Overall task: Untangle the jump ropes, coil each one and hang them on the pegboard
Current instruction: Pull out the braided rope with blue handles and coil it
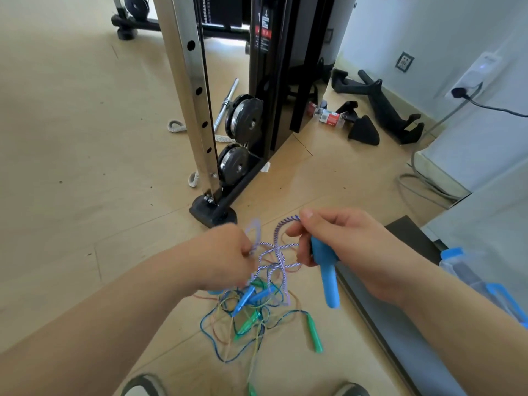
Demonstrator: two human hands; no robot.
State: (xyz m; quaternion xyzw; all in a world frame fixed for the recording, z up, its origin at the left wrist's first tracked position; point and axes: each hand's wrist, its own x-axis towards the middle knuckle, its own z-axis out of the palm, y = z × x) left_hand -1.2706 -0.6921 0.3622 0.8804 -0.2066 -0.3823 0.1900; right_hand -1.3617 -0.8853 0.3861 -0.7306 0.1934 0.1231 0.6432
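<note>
The right hand (343,247) grips a blue foam handle (325,272) and pinches the purple-white braided rope (278,247). The left hand (228,255) pinches that rope too — above the tangled jump ropes (251,312) on the floor (85,138).

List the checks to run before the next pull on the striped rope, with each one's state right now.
1. Right hand holds the blue foam grip and pinches the striped rope: ok.
2. Left hand holds a strand of the striped rope: ok.
3. Striped rope free of the thin ropes: not ok; it runs down into the tangle on the floor.
4. Striped rope's second grip located: cannot tell; the left hand may hide it.
5. Loose green grip lies outside the tangle's core: ok.
6. Shoes off the ropes: ok; one thin rope runs between them.
</note>
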